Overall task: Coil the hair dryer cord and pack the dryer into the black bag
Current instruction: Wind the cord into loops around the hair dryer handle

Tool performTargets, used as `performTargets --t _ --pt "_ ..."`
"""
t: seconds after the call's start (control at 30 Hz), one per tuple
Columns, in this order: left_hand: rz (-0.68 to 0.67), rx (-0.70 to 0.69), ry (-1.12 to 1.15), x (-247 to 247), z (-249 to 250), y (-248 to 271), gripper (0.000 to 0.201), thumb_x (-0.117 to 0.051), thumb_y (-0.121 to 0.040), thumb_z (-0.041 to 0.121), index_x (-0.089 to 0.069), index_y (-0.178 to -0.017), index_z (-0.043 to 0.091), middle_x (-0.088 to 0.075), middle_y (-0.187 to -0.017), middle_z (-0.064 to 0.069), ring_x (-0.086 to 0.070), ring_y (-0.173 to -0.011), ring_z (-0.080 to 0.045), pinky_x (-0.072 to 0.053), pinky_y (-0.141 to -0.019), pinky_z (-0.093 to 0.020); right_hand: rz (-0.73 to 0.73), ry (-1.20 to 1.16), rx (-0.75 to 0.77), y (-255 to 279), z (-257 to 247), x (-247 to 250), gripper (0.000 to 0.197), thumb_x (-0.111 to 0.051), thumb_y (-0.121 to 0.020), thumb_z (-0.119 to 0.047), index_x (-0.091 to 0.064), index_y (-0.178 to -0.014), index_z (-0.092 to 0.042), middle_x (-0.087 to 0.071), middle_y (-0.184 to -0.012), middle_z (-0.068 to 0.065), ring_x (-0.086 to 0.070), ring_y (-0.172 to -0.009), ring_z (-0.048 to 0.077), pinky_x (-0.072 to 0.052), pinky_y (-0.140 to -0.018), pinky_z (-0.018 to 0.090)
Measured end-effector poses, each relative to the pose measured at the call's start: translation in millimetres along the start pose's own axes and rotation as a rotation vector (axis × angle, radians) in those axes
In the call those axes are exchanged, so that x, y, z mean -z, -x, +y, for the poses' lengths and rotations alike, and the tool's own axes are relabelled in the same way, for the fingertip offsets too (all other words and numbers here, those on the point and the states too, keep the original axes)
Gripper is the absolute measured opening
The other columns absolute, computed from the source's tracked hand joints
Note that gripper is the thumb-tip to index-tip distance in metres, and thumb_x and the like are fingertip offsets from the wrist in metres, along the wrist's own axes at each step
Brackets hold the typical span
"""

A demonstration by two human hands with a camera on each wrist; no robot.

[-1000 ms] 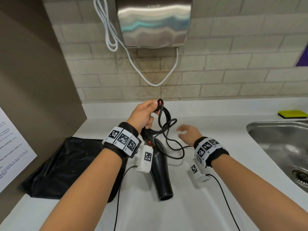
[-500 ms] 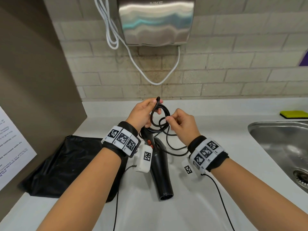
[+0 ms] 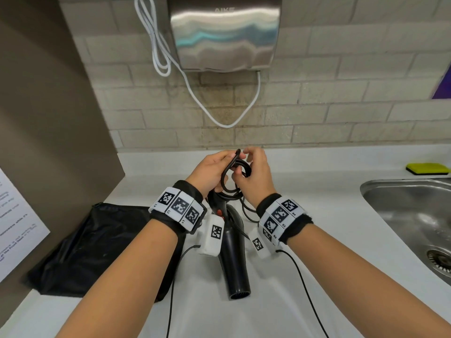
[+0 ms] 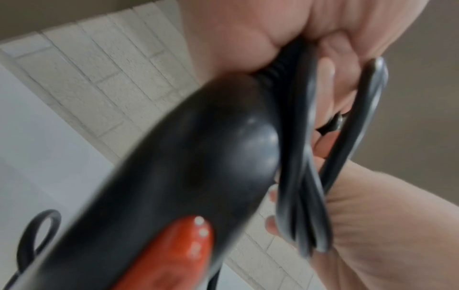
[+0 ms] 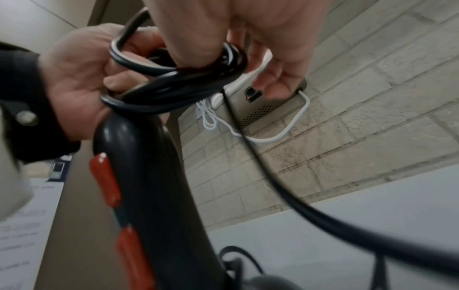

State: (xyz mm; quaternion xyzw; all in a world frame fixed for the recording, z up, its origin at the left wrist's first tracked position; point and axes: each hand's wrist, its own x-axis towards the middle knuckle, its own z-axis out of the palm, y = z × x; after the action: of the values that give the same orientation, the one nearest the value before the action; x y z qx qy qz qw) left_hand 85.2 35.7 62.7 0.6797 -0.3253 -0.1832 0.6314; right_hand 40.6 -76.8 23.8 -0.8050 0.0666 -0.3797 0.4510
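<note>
White table [image 3: 317,215] under a tiled wall, my left hand [image 3: 210,170] gripping the coiled cord [image 3: 238,164] above the hair dryer [image 3: 234,252], my right hand [image 3: 255,174] pinching a loop beside it, black bag [image 3: 97,250] left of my left wrist.

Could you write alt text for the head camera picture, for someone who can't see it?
Two hands, the left hand and right hand, hold loops of a black cord above a black hair dryer on a white counter. A black bag lies to the left, a steel sink to the right, a wall hand dryer above.
</note>
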Motion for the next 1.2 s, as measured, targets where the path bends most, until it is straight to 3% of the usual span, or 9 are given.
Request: performTargets --t 0.07,0.17,0.27,0.4,0.6,0.8,0.93,1.1,1.2 --pt "-0.017 -0.013 -0.007 -2.7 0.7 -1.1 0.027 -0.037 -0.100 0.021 -0.063 -0.096 0.025 -0.059 -0.066 0.001 -0.030 -0.029 -0.005 -0.024 -0.031 -0.014 -0.064 -0.085 0.001 -4.8 -1.0 -3.9 0.043 -0.044 -0.078 0.014 -0.050 -0.115 -0.008 -0.052 -0.095 -0.001 -0.054 -0.090 0.013 -0.047 -0.085 0.021" --pt "-0.031 -0.025 0.005 -4.5 1.2 -1.4 0.027 -0.036 -0.100 0.020 -0.062 -0.097 0.024 -0.056 -0.057 0.005 -0.033 -0.031 -0.005 -0.023 -0.031 -0.016 -0.131 -0.169 -0.067 -8.7 -0.7 -2.6 0.056 -0.035 -0.080 0.017 -0.048 -0.124 -0.016 -0.057 -0.086 -0.004 -0.058 -0.071 0.008 -0.048 -0.071 0.011" --pt "-0.042 -0.023 0.010 -0.5 -1.5 -1.4 0.027 -0.037 -0.100 0.021 -0.063 -0.104 0.021 -0.058 -0.063 0.001 -0.036 -0.038 -0.011 -0.025 -0.031 -0.015 -0.241 -0.206 -0.122 -5.9 6.5 1.4 0.044 -0.039 -0.088 0.005 -0.042 -0.118 -0.026 -0.060 -0.077 0.003 -0.056 -0.061 0.014 -0.050 -0.065 0.027" --pt "-0.022 -0.034 -0.027 5.2 -3.1 -0.7 0.027 -0.037 -0.100 0.020 -0.064 -0.103 0.023 -0.064 -0.071 0.004 -0.032 -0.031 -0.005 -0.026 -0.031 -0.015 -0.312 -0.107 -0.126 -0.3 12.5 9.0 0.022 -0.046 -0.094 -0.021 -0.050 -0.112 -0.009 -0.063 -0.098 0.019 -0.057 -0.081 0.029 -0.047 -0.079 0.045" --pt "0.003 -0.026 0.046 3.4 -3.0 -1.7 0.029 -0.033 -0.101 0.020 -0.062 -0.102 0.021 -0.061 -0.060 0.008 -0.030 -0.029 -0.005 -0.023 -0.030 -0.015 -0.377 -0.303 -0.147 13.8 21.6 18.4 0.024 -0.039 -0.075 -0.027 -0.048 -0.092 -0.012 -0.046 -0.082 -0.003 -0.041 -0.073 0.009 -0.034 -0.066 0.010" --pt "0.030 -0.023 0.067 -2.1 -1.2 -2.4 0.028 -0.035 -0.101 0.019 -0.062 -0.101 0.018 -0.062 -0.060 0.008 -0.029 -0.029 -0.005 -0.023 -0.030 -0.016 -0.313 -0.392 -0.268 11.4 27.9 19.9 0.025 -0.033 -0.070 -0.023 -0.055 -0.082 -0.024 -0.041 -0.071 -0.003 -0.029 -0.060 0.009 -0.025 -0.059 0.024" --pt "0.061 -0.030 0.064 0.2 -2.0 -1.8 0.027 -0.036 -0.100 0.021 -0.063 -0.103 0.017 -0.061 -0.061 0.008 -0.029 -0.029 -0.005 -0.023 -0.030 -0.016 -0.306 -0.416 -0.225 7.1 20.8 25.6 0.020 -0.038 -0.085 -0.007 -0.056 -0.089 -0.014 -0.047 -0.073 -0.006 -0.044 -0.054 -0.005 -0.034 -0.057 0.010" --pt "0.027 -0.021 0.057 2.8 -2.6 1.8 0.027 -0.037 -0.100 0.021 -0.063 -0.098 0.020 -0.063 -0.062 0.007 -0.028 -0.030 -0.005 -0.020 -0.031 -0.016 -0.363 -0.544 -0.333 -1.4 26.8 27.1 0.033 -0.041 -0.061 -0.007 -0.060 -0.086 -0.017 -0.056 -0.073 -0.005 -0.039 -0.061 0.007 -0.030 -0.056 0.017" --pt "-0.024 0.015 0.062 5.0 -2.3 3.6 0.028 -0.036 -0.100 0.020 -0.064 -0.099 0.019 -0.064 -0.064 0.006 -0.024 -0.032 -0.005 -0.018 -0.033 -0.015 -0.347 -0.454 -0.295 -7.9 31.5 30.2 0.025 -0.042 -0.086 -0.003 -0.061 -0.085 -0.019 -0.052 -0.070 -0.003 -0.038 -0.061 0.009 -0.031 -0.059 0.020"
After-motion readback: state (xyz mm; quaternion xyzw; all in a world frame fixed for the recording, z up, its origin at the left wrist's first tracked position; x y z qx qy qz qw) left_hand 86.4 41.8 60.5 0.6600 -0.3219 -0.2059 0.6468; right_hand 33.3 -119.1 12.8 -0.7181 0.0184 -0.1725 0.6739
